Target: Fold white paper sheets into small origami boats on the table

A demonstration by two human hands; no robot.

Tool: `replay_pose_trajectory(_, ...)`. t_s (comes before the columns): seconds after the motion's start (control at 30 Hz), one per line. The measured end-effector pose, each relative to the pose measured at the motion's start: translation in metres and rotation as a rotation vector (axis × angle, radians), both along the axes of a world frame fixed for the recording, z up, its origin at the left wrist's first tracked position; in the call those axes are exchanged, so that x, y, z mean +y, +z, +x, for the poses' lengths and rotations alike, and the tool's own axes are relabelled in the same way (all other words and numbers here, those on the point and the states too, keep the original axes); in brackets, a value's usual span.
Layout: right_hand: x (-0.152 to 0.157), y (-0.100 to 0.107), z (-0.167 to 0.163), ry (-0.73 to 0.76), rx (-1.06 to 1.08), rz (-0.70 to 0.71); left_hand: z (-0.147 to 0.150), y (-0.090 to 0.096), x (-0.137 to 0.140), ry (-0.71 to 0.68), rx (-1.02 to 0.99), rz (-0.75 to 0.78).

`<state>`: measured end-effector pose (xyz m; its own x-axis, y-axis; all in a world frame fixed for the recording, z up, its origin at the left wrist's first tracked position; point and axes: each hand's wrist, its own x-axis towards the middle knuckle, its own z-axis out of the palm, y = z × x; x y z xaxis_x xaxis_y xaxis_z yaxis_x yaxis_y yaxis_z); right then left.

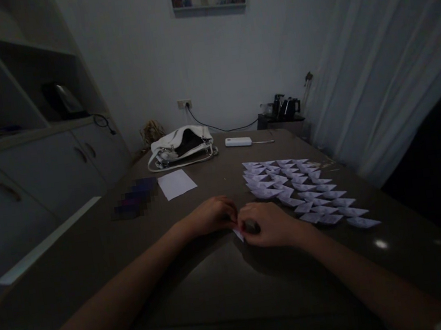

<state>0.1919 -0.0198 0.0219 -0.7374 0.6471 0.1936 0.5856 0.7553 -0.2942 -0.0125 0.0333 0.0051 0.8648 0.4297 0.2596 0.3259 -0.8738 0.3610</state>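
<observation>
A small folded piece of white paper point(238, 234) is pinched between my two hands, low over the middle of the table. My left hand point(214, 214) grips its upper left side with bent fingers. On the right side, my right hand point(267, 225) closes thumb and fingers on the same paper. Most of the paper is hidden by the fingers, so its folded shape cannot be made out. To the right stand several white paper boats point(300, 189) in close rows. A flat stack or sheet of white paper point(177, 184) lies beyond my left hand.
A white handbag point(183, 143) rests at the table's far end, beside a white power bank point(238, 141) with a short strap or cable. Left of the paper is a blurred dark item point(135, 198). Kettles point(289, 107) stand behind the brown table point(204, 291).
</observation>
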Motion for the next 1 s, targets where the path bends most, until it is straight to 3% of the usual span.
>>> replay_pose_trajectory(1.0,0.024,-0.019,0.000,-0.217,-0.069,0.174,0.000,0.000,0.000,-0.010,-0.026,-0.029)
